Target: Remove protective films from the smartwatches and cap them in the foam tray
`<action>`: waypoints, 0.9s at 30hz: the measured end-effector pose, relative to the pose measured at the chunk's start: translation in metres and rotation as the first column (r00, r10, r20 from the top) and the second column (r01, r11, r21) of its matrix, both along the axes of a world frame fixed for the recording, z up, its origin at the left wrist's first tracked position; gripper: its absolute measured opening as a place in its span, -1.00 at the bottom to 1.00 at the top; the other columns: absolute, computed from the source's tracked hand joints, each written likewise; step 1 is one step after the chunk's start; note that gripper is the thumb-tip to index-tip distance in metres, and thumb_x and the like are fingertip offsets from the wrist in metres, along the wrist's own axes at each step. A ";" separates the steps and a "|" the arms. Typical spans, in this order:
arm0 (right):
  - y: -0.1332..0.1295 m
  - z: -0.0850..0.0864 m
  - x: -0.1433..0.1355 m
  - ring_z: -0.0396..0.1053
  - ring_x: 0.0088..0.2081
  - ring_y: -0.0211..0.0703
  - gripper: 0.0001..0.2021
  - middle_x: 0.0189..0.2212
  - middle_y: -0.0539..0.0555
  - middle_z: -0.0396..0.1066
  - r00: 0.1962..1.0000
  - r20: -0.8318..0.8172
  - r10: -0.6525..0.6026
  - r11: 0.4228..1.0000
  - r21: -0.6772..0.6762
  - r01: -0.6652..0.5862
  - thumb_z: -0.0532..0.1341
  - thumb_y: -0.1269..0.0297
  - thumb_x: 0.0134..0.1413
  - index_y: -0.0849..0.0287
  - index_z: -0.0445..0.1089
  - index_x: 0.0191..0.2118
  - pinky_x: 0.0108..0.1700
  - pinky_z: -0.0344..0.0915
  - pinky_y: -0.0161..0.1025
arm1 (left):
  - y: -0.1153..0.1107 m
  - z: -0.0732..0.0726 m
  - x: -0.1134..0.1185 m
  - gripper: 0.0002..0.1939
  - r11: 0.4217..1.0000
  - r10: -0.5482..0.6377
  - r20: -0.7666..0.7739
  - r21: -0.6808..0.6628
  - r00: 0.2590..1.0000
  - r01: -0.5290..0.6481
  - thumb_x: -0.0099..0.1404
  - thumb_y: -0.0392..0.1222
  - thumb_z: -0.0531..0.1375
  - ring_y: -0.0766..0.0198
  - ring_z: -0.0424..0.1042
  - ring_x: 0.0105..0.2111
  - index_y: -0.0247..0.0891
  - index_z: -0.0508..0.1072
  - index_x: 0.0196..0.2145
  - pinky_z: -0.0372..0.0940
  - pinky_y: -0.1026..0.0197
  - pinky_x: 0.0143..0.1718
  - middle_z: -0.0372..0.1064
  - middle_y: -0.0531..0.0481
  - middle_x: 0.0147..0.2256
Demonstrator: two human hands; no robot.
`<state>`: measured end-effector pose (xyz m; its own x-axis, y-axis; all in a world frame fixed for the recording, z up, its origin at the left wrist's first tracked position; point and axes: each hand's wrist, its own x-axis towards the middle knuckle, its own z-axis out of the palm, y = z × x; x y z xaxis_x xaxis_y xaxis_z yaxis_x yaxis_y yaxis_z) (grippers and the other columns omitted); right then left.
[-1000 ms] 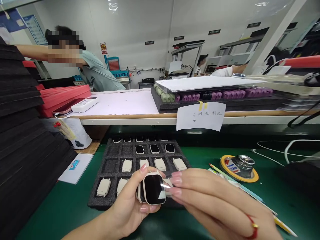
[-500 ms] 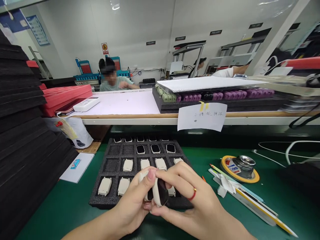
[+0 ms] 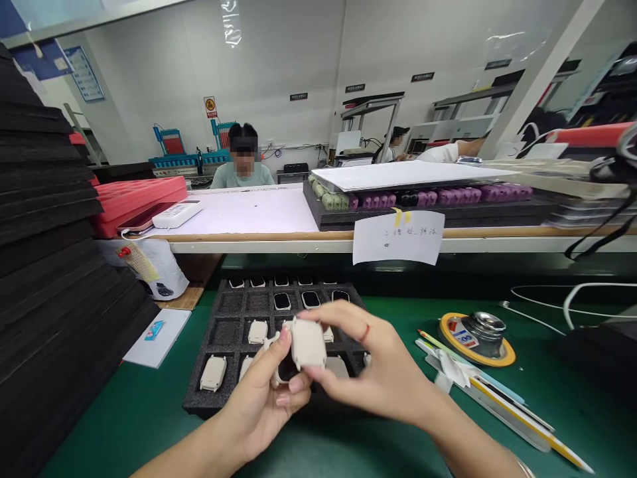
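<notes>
My right hand (image 3: 378, 362) pinches a cream smartwatch case (image 3: 309, 343) by its top and bottom edges, its plain side towards me. Just to the left, my left hand (image 3: 259, 401) is closed on a second smartwatch case (image 3: 284, 373) with a dark screen, partly hidden behind the fingers and the first case. The two cases overlap in view; whether they touch I cannot tell. Behind and below them lies a black foam tray (image 3: 219, 350). Its pockets hold several cases, some plain side up (image 3: 213, 373), others dark screen up (image 3: 310, 301). My hands cover part of it.
Stacked black foam (image 3: 44, 265) rises at the left. A shelf (image 3: 249, 246) crosses above the tray, bearing red foam (image 3: 142, 199) and a tray of purple and green pieces (image 3: 378, 200). At right lie a tape roll (image 3: 455, 335) and pens (image 3: 527, 408). A co-worker (image 3: 243, 169) sits beyond.
The right hand's case has turned from its edge and dark screen to its plain side. My right hand has lifted slightly with it. The co-worker now faces forward.
</notes>
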<state>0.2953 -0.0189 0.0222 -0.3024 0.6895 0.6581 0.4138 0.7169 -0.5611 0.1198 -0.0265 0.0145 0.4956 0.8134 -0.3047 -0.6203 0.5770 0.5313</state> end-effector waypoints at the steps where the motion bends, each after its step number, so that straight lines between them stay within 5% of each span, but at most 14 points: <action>1: 0.012 -0.001 -0.004 0.46 -0.20 -0.11 -0.60 -0.18 0.08 0.50 0.998 -0.017 -0.055 0.998 -0.043 0.054 0.34 0.36 -0.04 0.12 0.40 -0.01 -0.14 0.42 -0.19 | 0.000 -0.001 -0.001 -0.81 0.999 0.044 0.009 -0.014 0.999 -0.044 0.23 -0.19 0.35 0.56 0.19 -0.63 -0.39 0.48 -0.30 0.02 0.53 -0.68 0.40 -0.02 -0.44; 4: 0.059 -0.009 -0.021 0.49 -0.28 -0.14 -0.74 -0.25 0.09 0.54 0.986 0.008 -0.164 0.961 -0.226 0.162 0.28 0.29 0.05 0.19 0.43 -0.11 -0.17 0.43 -0.19 | -0.001 -0.006 0.000 -0.91 0.993 0.080 -0.014 -0.087 0.997 -0.081 0.30 -0.28 0.24 0.56 0.18 -0.64 -0.38 0.44 -0.30 0.00 0.51 -0.67 0.41 -0.02 -0.43; 7: 0.099 -0.029 -0.047 0.51 -0.29 -0.08 -0.76 -0.29 0.11 0.56 0.989 0.098 -0.111 0.956 -0.261 0.133 0.37 0.29 -0.07 0.21 0.50 -0.22 -0.18 0.43 -0.17 | -0.005 -0.016 0.005 -0.72 0.994 -0.061 -0.069 -0.090 0.996 0.054 0.35 -0.03 0.16 0.50 0.15 -0.70 -0.36 0.43 -0.31 -0.09 0.43 -0.70 0.45 -0.07 -0.47; 10: 0.119 -0.049 -0.070 0.51 -0.09 0.05 -0.78 -0.19 0.14 0.58 0.987 0.142 -0.074 0.959 -0.262 0.109 0.37 0.32 -0.06 0.20 0.52 -0.22 0.03 0.36 -0.05 | -0.009 -0.023 0.007 -0.65 0.981 -0.196 -0.127 -0.025 0.972 0.194 0.29 0.04 0.19 0.53 0.06 -0.73 -0.37 0.45 -0.38 -0.17 0.39 -0.68 0.44 -0.08 -0.50; 13: 0.124 -0.055 -0.078 0.41 0.11 0.17 -0.73 -0.03 0.22 0.54 0.989 0.125 -0.072 0.956 -0.273 0.104 0.35 0.36 -0.03 0.20 0.51 -0.13 0.19 0.22 0.09 | -0.010 -0.024 0.004 -0.71 0.979 -0.191 -0.160 0.043 0.968 0.201 0.21 -0.05 0.31 0.56 0.10 -0.67 -0.39 0.49 -0.30 -0.16 0.42 -0.64 0.47 -0.10 -0.40; 17: 0.104 -0.030 -0.060 0.43 0.08 0.07 -0.74 0.02 0.26 0.49 0.997 0.006 -0.083 0.956 -0.280 0.081 0.19 0.26 0.22 0.20 0.44 -0.01 0.16 0.29 0.04 | -0.002 -0.020 -0.001 -0.52 0.987 -0.155 -0.073 0.043 0.985 0.158 0.29 0.12 0.20 0.54 0.14 -0.65 -0.47 0.52 -0.25 -0.12 0.42 -0.64 0.45 -0.17 -0.36; 20: 0.066 -0.003 -0.035 0.50 -0.10 -0.08 -0.72 -0.20 0.12 0.55 0.997 -0.083 0.000 0.963 -0.270 -0.023 0.04 0.11 0.35 0.13 0.43 -0.21 0.02 0.41 -0.12 | 0.006 -0.020 -0.003 -0.53 0.993 -0.120 -0.027 0.003 0.992 0.120 0.31 0.10 0.19 0.55 0.13 -0.68 -0.48 0.52 -0.29 -0.12 0.43 -0.67 0.41 -0.11 -0.40; 22: 0.037 0.005 -0.019 0.47 -0.07 -0.04 -0.74 -0.15 0.11 0.48 0.975 -0.107 0.192 0.952 -0.221 -0.212 0.27 0.02 0.17 0.11 0.38 -0.35 -0.04 0.43 -0.15 | 0.009 -0.022 -0.004 -0.55 0.995 -0.098 -0.004 -0.005 0.995 0.098 0.29 0.10 0.22 0.57 0.10 -0.69 -0.46 0.52 -0.31 -0.14 0.45 -0.69 0.38 -0.04 -0.46; 24: 0.013 0.004 -0.009 0.39 0.07 0.03 -0.64 0.01 0.12 0.40 0.974 0.004 0.229 0.955 -0.196 -0.223 0.49 0.10 -0.13 0.09 0.34 -0.31 0.05 0.39 -0.14 | 0.011 -0.024 -0.003 -0.51 0.996 -0.092 0.003 -0.015 0.996 0.092 0.27 0.16 0.22 0.58 0.07 -0.71 -0.45 0.51 -0.36 -0.11 0.47 -0.70 0.34 0.00 -0.52; 27: -0.006 -0.006 -0.005 0.36 0.12 -0.02 -0.73 0.03 0.11 0.38 0.980 0.116 0.164 0.981 -0.124 -0.149 0.44 0.33 -0.01 0.07 0.33 -0.28 0.08 0.34 -0.18 | 0.011 -0.027 -0.001 -0.52 0.996 -0.074 0.017 -0.038 0.997 0.075 0.23 0.17 0.27 0.60 0.09 -0.71 -0.42 0.50 -0.38 -0.07 0.50 -0.71 0.37 0.00 -0.51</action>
<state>0.2898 -0.0247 0.0163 -0.4874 0.6955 0.5280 0.3737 0.7127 -0.5937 0.1185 -0.0158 -0.0127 0.5594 0.7616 -0.3271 -0.5828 0.6420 0.4982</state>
